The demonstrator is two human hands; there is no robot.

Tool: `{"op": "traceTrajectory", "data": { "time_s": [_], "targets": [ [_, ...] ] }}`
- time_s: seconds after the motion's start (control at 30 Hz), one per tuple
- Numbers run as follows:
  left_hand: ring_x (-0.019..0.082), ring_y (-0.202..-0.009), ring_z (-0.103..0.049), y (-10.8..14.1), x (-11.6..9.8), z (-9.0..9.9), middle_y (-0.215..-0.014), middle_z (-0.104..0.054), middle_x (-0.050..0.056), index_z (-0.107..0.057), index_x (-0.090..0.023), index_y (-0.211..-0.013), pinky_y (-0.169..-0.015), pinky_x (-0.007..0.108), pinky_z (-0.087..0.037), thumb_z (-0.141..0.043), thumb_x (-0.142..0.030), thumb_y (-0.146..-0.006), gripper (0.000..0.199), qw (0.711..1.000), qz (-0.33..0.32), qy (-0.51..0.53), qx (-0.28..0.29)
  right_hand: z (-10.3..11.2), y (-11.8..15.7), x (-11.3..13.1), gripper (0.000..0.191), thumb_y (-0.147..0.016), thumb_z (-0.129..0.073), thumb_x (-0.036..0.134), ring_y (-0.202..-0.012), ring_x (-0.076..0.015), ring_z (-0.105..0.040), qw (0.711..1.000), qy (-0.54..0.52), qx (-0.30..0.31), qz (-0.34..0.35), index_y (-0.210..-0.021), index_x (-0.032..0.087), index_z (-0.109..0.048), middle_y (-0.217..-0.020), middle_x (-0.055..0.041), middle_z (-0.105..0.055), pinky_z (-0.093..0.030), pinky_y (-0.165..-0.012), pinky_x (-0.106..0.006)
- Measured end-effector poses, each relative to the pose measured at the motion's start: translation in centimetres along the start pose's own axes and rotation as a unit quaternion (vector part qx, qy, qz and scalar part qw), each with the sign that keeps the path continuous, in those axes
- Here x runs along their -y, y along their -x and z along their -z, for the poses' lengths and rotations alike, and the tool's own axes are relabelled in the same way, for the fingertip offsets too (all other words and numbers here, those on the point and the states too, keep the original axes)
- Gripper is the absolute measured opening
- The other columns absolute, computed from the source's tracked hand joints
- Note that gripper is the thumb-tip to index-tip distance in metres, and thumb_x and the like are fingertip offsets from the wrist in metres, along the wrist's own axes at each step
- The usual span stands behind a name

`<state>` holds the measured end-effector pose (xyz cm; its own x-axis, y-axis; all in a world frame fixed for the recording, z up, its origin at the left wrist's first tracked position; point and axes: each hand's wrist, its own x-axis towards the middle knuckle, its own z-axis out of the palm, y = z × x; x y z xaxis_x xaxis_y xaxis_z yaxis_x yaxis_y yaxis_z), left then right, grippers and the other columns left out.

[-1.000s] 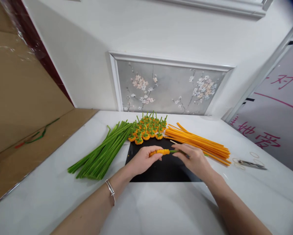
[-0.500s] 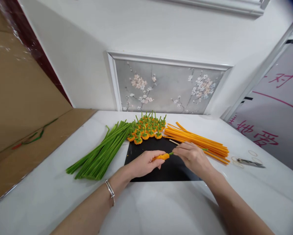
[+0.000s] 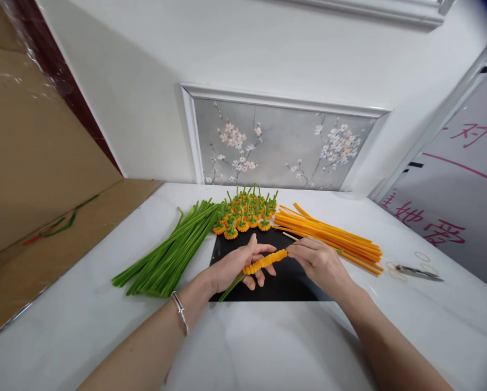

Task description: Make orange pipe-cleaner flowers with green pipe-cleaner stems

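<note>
Head view, clock centred on the orange coil (image 3: pixel 266 262). Coil lies aslant over the black mat (image 3: pixel 296 285), ribbed along its length, one end toward 2 o'clock, the other toward 8. Left hand (image 3: pixel 232 267) palm up beneath it, grip spread, thumb raised toward 12; coil laid across the fingers. Right hand (image 3: pixel 320 260) from above, grip pinching the green stem (image 3: pixel 232 287) hard by the coil's 2 o'clock end; pinch point itself hidden by fingers. Long tail of stem runs out at 8 o'clock, short green tip past the right hand at 3. Silver bracelet (image 3: pixel 179 313) on left wrist, 8 o'clock.

Near 11 to 12: cluster of orange flower heads (image 3: pixel 231 233), face down, green stalks up, crowding the mat's far edge. At 9: bundle of green strips (image 3: pixel 165 258). At 2: bundle of orange strips (image 3: pixel 328 233), just beyond the right hand. Toward 1 to 2, a thin pale stick (image 3: pixel 290 237), partly hidden. Well apart at 3: metal tool (image 3: pixel 419 272), kind too small to tell, with pale rings (image 3: pixel 421 256) beside it. All on a white marbled surface (image 3: pixel 308 342).
</note>
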<state>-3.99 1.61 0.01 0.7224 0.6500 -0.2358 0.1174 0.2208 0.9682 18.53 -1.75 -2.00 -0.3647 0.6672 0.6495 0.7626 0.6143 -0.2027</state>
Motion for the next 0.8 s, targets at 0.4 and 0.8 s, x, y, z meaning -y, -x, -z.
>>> {"op": "traceTrajectory", "data": {
  "time_s": [0.4,0.8],
  "targets": [
    [0.005,-0.046,-0.050,-0.2,0.4,-0.8,-0.069,-0.057,0.000,-0.052,-0.015,-0.077,-0.039,0.015,-0.036,-0.056,-0.048,-0.082,0.033,1.000,0.013,-0.018,0.012,-0.6,-0.1,1.3,0.019,-0.094,-0.048,0.026,-0.069,-0.0155,-0.059,1.000,-0.020,0.013,0.003,-0.086,0.021,-0.064,-0.074,-0.0038,-0.065,-0.047,-0.066,-0.026],
    [0.007,-0.050,-0.057,0.1,-0.1,-0.1,-0.068,-0.058,0.001,-0.056,-0.014,-0.076,-0.042,0.014,-0.042,-0.055,-0.048,-0.083,0.035,0.999,0.033,0.007,0.007,0.3,0.2,0.4,0.019,-0.093,-0.049,0.029,-0.064,-0.0149,-0.058,0.999,-0.010,-0.004,-0.038,-0.085,0.021,-0.065,-0.070,-0.0026,-0.062,-0.046,-0.061,-0.025]
  ]
}}
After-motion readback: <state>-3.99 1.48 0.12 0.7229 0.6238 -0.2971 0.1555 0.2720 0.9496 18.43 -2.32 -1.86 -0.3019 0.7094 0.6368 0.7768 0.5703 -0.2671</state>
